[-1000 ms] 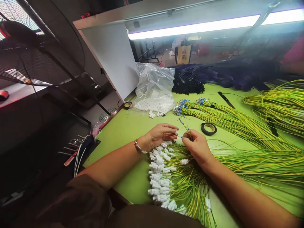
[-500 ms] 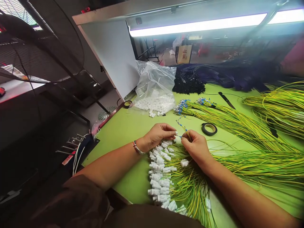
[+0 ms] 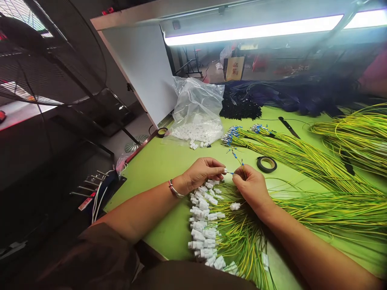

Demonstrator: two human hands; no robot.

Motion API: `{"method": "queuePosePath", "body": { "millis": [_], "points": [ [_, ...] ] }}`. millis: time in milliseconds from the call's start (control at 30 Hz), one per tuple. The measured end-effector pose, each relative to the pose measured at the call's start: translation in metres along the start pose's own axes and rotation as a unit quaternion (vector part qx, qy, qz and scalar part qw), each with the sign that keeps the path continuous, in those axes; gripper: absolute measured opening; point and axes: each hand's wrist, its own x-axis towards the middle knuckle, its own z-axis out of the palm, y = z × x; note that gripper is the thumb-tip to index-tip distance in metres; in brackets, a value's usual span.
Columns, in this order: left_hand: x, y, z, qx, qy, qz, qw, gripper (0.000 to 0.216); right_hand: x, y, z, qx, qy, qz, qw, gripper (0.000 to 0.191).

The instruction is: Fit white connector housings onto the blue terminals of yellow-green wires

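My left hand [image 3: 207, 171] pinches a small white connector housing [image 3: 225, 171], mostly hidden by the fingertips. Facing it, my right hand [image 3: 249, 183] is closed on several yellow-green wires with blue-sleeved metal terminals [image 3: 235, 154]. One blue-sleeved end [image 3: 230, 173] points left from the right fingertips and meets the housing; how deep it sits I cannot tell. Below my hands lies a row of white connectors [image 3: 203, 233] fitted on yellow-green wires [image 3: 244, 241]. A single white connector [image 3: 235, 206] rests on those wires under my right wrist.
A clear plastic bag [image 3: 196, 108] of loose white housings stands at the back. Terminal-ended wire bundles [image 3: 281, 153] stretch to the right. A roll of black tape [image 3: 266, 164] lies near my right hand. Dark cables [image 3: 287, 94] lie behind, under a bright tube lamp [image 3: 254, 30].
My right hand and its wires have shifted slightly right, the loose terminal ends swinging the same way. The left hand stays almost in place, with a little more of the housing showing.
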Motion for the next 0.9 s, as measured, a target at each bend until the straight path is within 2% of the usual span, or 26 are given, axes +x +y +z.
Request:
{"method": "queuePosePath", "body": {
  "millis": [233,400,600,800,900],
  "points": [
    [0.0015,-0.0031,0.0004,0.026,-0.002,0.016,1.0,0.034,-0.0003,0.0008,0.0008,-0.039,-0.002,-0.011,0.999,0.006],
    [0.0014,-0.0051,0.0026,0.04,0.005,0.029,0.999,0.034,-0.0003,-0.0049,0.0005,0.034,-0.046,-0.01,0.998,0.01],
    [0.0015,-0.0027,0.0021,0.01,-0.024,-0.008,1.0,0.036,0.0006,-0.0076,-0.0022,0.116,-0.1,0.062,0.986,0.021],
    [0.0022,-0.0035,0.0046,0.053,-0.014,0.026,0.998,0.038,0.0019,-0.0052,-0.0006,0.15,-0.11,0.094,0.978,0.025],
    [0.0033,-0.0059,0.0019,0.056,-0.03,0.022,0.998,0.036,0.0024,-0.0064,-0.0014,0.169,-0.138,0.122,0.968,0.026]
  ]
}}
